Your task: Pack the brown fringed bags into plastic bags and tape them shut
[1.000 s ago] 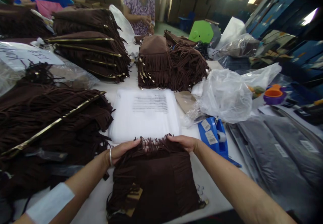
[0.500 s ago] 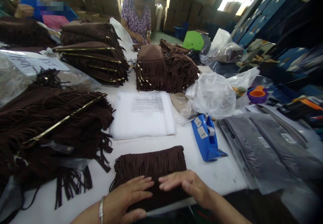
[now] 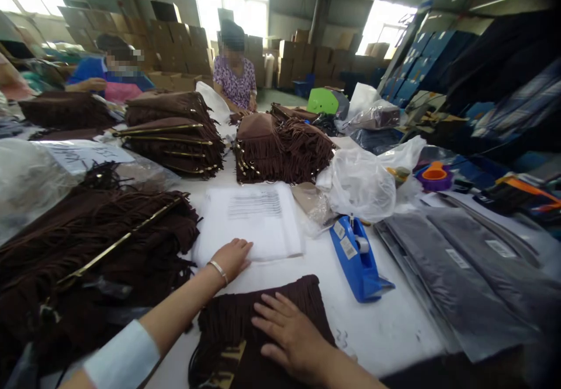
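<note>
A dark brown fringed bag (image 3: 263,295) lies flat on the white table in front of me, gold lettering showing near its lower left. Spread across it, my right hand (image 3: 291,333) rests with fingers apart. My left hand (image 3: 232,259), a bangle at its wrist, reaches over the bag's left side to a stack of white translucent plastic bags (image 3: 263,234) with printed text. Its fingers lie stretched on the near edge of that stack, holding nothing I can see. A blue tape dispenser (image 3: 357,260) stands to the right.
Brown fringed bags with gold zips (image 3: 127,237) are heaped at left, and more piles (image 3: 280,149) stand farther back. On the right lie grey packaged items (image 3: 442,266) and a crumpled clear bag (image 3: 362,184). Two people (image 3: 234,76) work across the table.
My left hand has left the brown bag and moved forward onto the white plastic bags. The right hand has shifted left and flattened on the brown bag. The view has tilted up.
</note>
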A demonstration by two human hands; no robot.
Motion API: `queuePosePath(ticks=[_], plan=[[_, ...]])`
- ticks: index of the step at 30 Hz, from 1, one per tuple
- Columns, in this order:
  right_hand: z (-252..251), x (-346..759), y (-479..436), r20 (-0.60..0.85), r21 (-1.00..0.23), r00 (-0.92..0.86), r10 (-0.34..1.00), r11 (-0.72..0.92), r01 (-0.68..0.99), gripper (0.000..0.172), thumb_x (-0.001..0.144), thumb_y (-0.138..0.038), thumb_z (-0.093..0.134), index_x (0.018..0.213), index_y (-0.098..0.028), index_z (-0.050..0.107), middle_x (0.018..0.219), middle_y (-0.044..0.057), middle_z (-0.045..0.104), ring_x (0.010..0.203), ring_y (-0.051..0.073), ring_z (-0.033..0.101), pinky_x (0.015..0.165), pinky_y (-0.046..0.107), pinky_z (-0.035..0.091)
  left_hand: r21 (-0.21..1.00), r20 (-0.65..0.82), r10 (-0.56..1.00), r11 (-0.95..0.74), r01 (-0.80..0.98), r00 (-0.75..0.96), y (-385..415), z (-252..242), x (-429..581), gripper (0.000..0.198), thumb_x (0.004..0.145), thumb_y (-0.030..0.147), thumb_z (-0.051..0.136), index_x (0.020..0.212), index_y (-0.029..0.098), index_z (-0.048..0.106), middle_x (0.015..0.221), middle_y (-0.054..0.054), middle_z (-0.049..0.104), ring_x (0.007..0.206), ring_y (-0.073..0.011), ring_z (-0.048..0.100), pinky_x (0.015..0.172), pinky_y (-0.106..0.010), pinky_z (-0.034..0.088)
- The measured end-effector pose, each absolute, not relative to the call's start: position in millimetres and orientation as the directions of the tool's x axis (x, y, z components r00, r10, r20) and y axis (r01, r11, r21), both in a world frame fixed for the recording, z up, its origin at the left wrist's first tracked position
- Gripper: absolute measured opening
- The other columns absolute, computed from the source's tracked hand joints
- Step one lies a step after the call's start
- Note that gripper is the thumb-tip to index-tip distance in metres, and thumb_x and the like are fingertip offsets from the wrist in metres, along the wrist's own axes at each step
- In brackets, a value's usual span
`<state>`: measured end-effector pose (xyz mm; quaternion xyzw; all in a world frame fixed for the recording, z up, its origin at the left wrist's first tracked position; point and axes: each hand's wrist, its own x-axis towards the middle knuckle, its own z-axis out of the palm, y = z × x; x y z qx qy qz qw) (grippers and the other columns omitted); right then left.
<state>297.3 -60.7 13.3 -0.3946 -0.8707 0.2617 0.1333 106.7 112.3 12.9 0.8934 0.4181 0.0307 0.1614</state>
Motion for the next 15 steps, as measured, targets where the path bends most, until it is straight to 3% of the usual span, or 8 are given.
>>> queuePosePath(ticks=[3, 5, 10, 12, 15], plan=[[4.1, 300.6, -58.1, 0.088, -0.518, -0.635, 0.767, 0.580, 0.629, 0.045, 0.097, -0.042, 0.038, 0.138, -0.023, 0.041, 0.143, 0.002, 0.042, 0.138, 0.018, 0.025, 0.116, 0.042, 0.018, 0.274, -0.159, 0.749, -0.593, 0.757, 0.643, 121.4, -3.9, 123.1, 0.025, 0.079, -0.001, 0.044, 0.085, 0.010, 0.066, 0.097, -0.018, 0.063, 0.098, -0.0283, 0.057, 0.080, -0.040, 0.049], [-11.5, 300.4, -54.3, 0.173, -0.463, -0.631, 0.756, 0.628, 0.626, 0.044, 0.097, -0.042, 0.041, 0.136, -0.022, 0.043, 0.141, 0.002, 0.045, 0.137, 0.018, 0.028, 0.116, 0.040, 0.019, 0.274, -0.174, 0.754, -0.581, 0.767, 0.633, 124.2, -7.8, 124.2, 0.027, 0.078, -0.001, 0.040, 0.079, 0.011, 0.065, 0.094, -0.017, 0.063, 0.095, -0.0272, 0.058, 0.079, -0.039, 0.048], [-55.8, 297.1, -42.1, 0.367, -0.304, -0.640, 0.675, 0.737, 0.603, 0.036, 0.095, -0.045, 0.044, 0.122, -0.024, 0.055, 0.131, 0.000, 0.057, 0.130, 0.017, 0.040, 0.113, 0.036, 0.026, 0.386, -0.186, 0.789, -0.489, 0.782, 0.585, 145.5, -5.7, 103.9, 0.014, 0.080, 0.025, 0.052, 0.072, 0.017, 0.061, 0.074, -0.005, 0.063, 0.073, -0.0203, 0.059, 0.070, -0.030, 0.044], [-62.5, 296.3, -38.9, 0.367, -0.321, -0.638, 0.677, 0.736, 0.596, 0.035, 0.095, -0.045, 0.045, 0.119, -0.024, 0.058, 0.128, 0.000, 0.059, 0.129, 0.017, 0.043, 0.112, 0.035, 0.027, 0.469, -0.200, 0.783, -0.451, 0.759, 0.589, 153.4, -4.2, 97.2, 0.026, 0.082, 0.036, 0.048, 0.067, 0.018, 0.060, 0.066, -0.001, 0.062, 0.066, -0.0168, 0.057, 0.064, -0.025, 0.043], [-52.0, 296.2, -39.4, 0.278, -0.466, -0.623, 0.731, 0.670, 0.578, 0.033, 0.094, -0.043, 0.046, 0.118, -0.024, 0.060, 0.128, 0.001, 0.059, 0.128, 0.018, 0.043, 0.112, 0.036, 0.027, 0.565, -0.202, 0.778, -0.404, 0.719, 0.595, 158.2, -2.8, 93.7, 0.035, 0.083, 0.042, 0.042, 0.065, 0.019, 0.061, 0.058, 0.001, 0.060, 0.060, -0.0150, 0.056, 0.059, -0.023, 0.041]])
